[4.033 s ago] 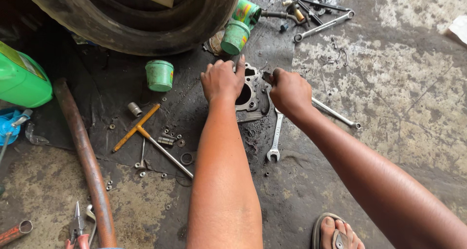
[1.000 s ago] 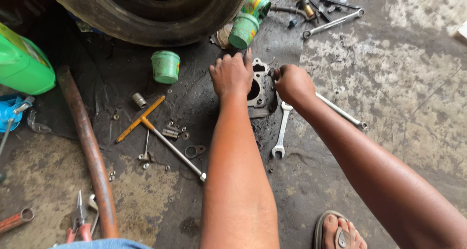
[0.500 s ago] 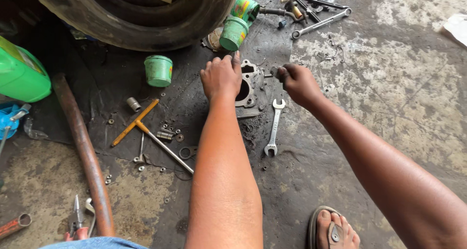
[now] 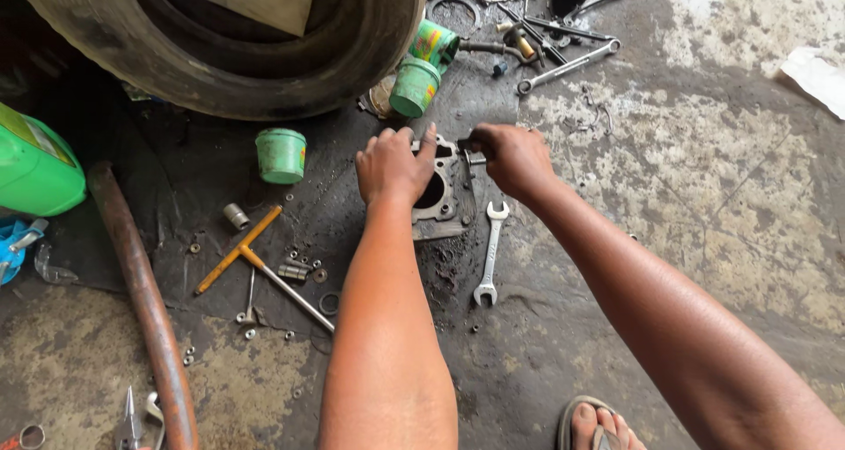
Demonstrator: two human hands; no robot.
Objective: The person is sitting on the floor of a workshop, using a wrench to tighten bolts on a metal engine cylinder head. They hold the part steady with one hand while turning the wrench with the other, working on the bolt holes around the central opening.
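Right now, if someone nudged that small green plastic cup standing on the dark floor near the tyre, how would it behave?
The small green plastic cup stands upright, apart from the tools, so a light push would probably slide it or tip it over. It looks like thin plastic, likely light. Once on its side it could roll, as the round walls suggest. Whether it holds anything cannot be told.

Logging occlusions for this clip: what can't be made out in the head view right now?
- Engine cylinder block: its left part is hidden under the left hand.
- Tool in the right hand: only a dark tip shows at the fingers; its kind is unclear.
- Tyre: cut off by the top edge.
- Pliers: cut off by the bottom edge.
- Small washers: too small to tell apart.
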